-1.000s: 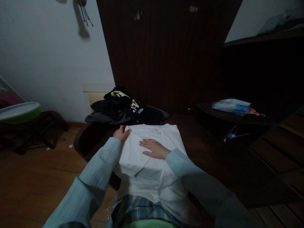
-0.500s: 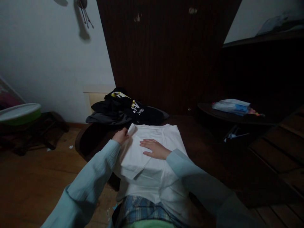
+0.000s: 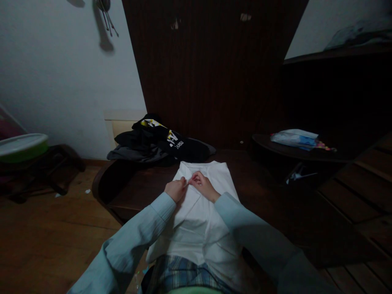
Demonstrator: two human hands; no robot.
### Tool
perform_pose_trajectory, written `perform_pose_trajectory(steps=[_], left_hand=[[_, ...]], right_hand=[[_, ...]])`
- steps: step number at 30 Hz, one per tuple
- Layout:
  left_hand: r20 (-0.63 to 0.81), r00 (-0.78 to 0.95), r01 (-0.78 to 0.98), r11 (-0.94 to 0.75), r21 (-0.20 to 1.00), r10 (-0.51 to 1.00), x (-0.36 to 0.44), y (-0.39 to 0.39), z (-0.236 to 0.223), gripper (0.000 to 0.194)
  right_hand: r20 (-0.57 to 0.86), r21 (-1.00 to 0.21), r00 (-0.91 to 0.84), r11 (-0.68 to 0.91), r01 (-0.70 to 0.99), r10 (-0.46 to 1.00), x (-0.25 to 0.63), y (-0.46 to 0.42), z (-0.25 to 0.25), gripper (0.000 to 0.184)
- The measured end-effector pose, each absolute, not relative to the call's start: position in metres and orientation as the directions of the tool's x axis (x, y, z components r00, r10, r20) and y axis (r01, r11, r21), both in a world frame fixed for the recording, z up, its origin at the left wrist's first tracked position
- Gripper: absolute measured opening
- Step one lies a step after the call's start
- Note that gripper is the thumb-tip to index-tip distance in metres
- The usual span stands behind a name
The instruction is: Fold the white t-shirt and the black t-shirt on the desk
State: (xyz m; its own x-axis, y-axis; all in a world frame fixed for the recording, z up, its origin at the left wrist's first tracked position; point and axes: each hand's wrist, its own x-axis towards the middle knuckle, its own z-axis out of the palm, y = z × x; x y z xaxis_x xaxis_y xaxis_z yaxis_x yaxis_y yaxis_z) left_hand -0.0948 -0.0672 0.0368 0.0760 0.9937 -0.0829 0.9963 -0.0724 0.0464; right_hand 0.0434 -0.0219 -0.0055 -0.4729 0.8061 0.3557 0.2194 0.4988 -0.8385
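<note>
Gripping a fold of the white fabric garment (image 3: 196, 220), the left hand (image 3: 175, 190) is closed, with its thumb uppermost and its fingers curled. The right hand (image 3: 203, 186) is likewise closed, its thumb and fingertips pinching the same fold just beside the left. Both hands are positioned over the far part of the garment, near its far edge. Each wrist is covered by a long pale blue sleeve (image 3: 131, 237).

The garment lies on the dark brown wooden table (image 3: 134, 192), directly in front of the person. Its near end extends to the blue plaid cloth (image 3: 190, 272) at the person's lap. A diagonal crease and several wrinkles mark its surface.

Behind the garment, toward the left, rests a heap of black and grey clothing (image 3: 190, 151) bearing white and yellow print. To the right, well apart from the hands, a clear and blue plastic packet (image 3: 294, 139) lies on a dark rounded shelf (image 3: 263, 143). At far left, a round green container with a whitish top (image 3: 24, 149) stands on a dark stool (image 3: 39, 169).
</note>
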Motion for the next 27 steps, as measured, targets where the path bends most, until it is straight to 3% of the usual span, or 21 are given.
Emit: perform_pose_trajectory(steps=[4, 12, 20, 27], left_hand=[[-0.044, 0.078, 0.995, -0.075, 0.058, 0.996, -0.099, -0.069, 0.036, 0.02], [-0.019, 0.045, 0.992, -0.042, 0.117, 0.999, -0.102, -0.079, 0.037, 0.025], [-0.052, -0.019, 0.994, 0.024, 0.103, 0.998, -0.148, -0.121, 0.034, 0.033], [-0.102, -0.023, 0.978, 0.043, 0.204, 0.994, -0.181, -0.154, 0.025, 0.037]], right_hand=[[0.283, -0.876, -0.514, 0.436, 0.204, 0.81, 0.043, -0.02, -0.006, 0.033], [0.277, -0.798, -0.556, 0.51, 0.321, 0.784, 0.043, -0.019, -0.007, 0.028], [0.251, -0.834, -0.523, 0.456, 0.31, 0.815, 0.043, -0.012, -0.02, 0.025], [0.253, -0.837, -0.533, 0.459, 0.298, 0.808, 0.042, -0.012, -0.02, 0.025]])
